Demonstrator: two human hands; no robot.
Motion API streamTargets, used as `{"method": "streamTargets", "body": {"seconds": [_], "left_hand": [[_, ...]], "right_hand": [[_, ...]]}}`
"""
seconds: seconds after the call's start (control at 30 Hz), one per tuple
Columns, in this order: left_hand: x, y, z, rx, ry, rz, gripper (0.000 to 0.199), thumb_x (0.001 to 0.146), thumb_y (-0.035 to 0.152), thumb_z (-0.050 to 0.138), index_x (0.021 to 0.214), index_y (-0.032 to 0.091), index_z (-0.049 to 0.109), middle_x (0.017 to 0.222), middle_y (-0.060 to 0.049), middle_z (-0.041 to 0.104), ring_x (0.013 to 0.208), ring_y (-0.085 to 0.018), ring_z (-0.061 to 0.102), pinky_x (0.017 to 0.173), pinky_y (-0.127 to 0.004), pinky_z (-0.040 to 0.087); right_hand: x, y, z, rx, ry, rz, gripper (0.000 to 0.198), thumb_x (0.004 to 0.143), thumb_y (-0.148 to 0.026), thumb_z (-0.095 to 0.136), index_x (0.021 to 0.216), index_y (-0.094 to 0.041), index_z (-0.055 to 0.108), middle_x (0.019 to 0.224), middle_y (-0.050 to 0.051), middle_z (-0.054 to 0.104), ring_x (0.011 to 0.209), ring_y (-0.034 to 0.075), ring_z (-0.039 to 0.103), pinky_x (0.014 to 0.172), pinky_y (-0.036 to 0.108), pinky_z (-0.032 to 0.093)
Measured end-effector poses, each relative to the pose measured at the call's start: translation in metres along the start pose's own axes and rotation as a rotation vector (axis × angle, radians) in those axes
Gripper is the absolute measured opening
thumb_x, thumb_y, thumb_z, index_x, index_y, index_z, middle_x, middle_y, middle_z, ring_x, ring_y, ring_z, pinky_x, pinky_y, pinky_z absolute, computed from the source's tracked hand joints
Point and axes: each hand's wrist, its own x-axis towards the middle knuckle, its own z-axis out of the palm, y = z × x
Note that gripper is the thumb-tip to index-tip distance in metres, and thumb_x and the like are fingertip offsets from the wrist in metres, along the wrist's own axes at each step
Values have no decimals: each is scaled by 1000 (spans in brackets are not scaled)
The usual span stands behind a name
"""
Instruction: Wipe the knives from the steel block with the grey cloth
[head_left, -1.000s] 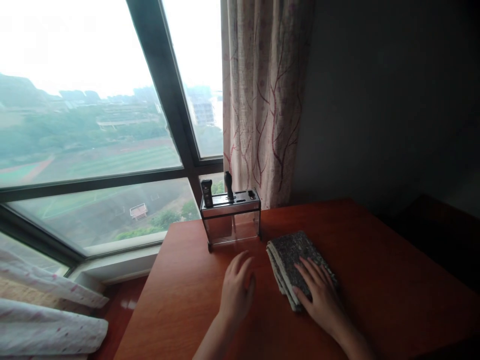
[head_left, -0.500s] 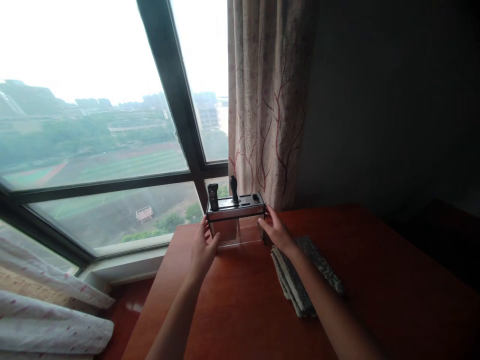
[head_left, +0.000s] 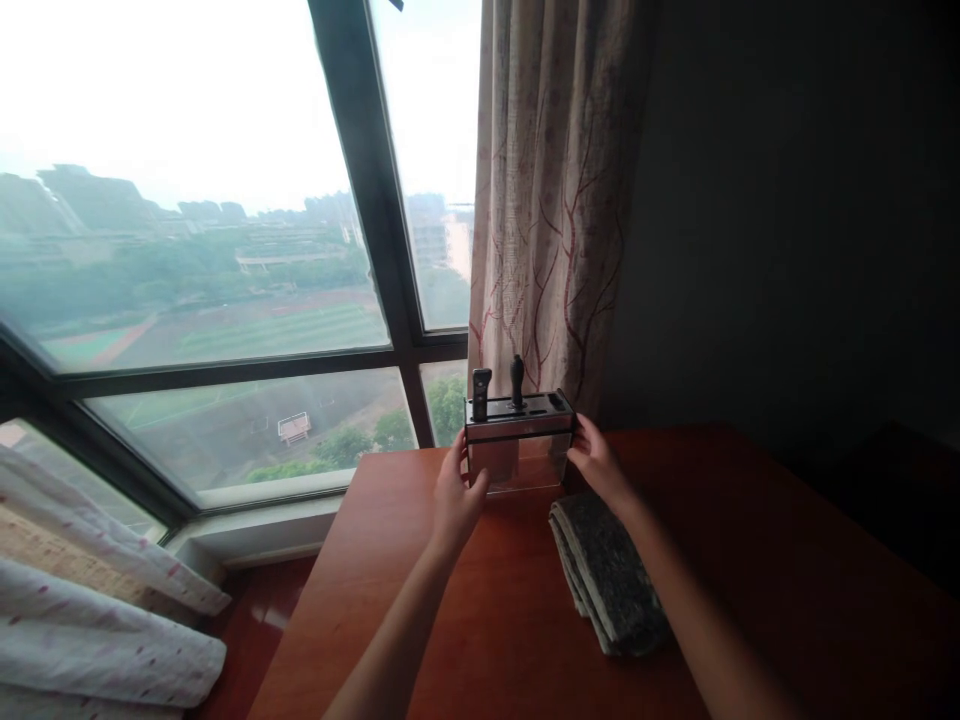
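Note:
A knife block with clear sides and a slotted metal top stands upright near the table's far edge. Two dark handles rise from it: a flat one at the left and a rounded one near the middle. My left hand grips the block's left end, thumb in front. At the opposite end my right hand closes on it the same way, some fingers hidden behind. Just below my right wrist lies a folded grey patterned cloth.
The reddish wooden table reaches from the window side into the dark right. Behind it hangs a long patterned curtain. A window frame rises at the left, above a white curtain.
Both hands and the knife block have shifted right along the table, toward the curtain. The block now stands further beyond the cloth. The view has also turned slightly.

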Motion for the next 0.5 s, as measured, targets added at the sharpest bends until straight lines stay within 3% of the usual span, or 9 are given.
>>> {"method": "streamTargets", "body": {"seconds": [0.3, 0.5], "left_hand": [[0, 7, 74, 73, -143, 98, 78, 74, 9, 54, 145, 30, 31, 144, -8, 45, 127, -27, 46, 99, -43, 46], [0, 16, 100, 79, -193, 90, 77, 73, 8, 54, 144, 28, 32, 142, -9, 46, 126, -26, 47, 100, -40, 45]], "right_hand": [[20, 15, -62, 18, 163, 116, 69, 67, -22, 58, 134, -20, 42, 124, 12, 60, 111, 26, 60, 98, 42, 47], [23, 24, -83, -28, 216, 71, 64, 68, -20, 56, 131, -24, 44, 120, 8, 62, 109, 23, 61, 95, 40, 49]]}}
